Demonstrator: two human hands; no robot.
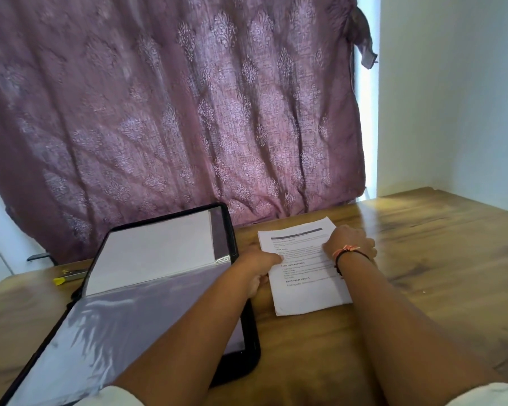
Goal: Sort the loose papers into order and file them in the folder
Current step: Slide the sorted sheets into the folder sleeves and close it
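Grips papers (305, 291) by both long edges, left hand (258, 266) pinching left edge, right hand (349, 240) curled over right edge, stack flat on table (423, 259) just right of open folder (115, 323), long axis near-to-far, left hand nearer folder.

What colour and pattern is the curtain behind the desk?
The curtain is dusty purple with pale floral damask motifs, seen clearly in the head view.

The wooden table (423, 244) carries an open folder (147, 288) at lower left, papers (305, 288) right of centre, and a yellow-tipped tool (68, 277) at the left edge.
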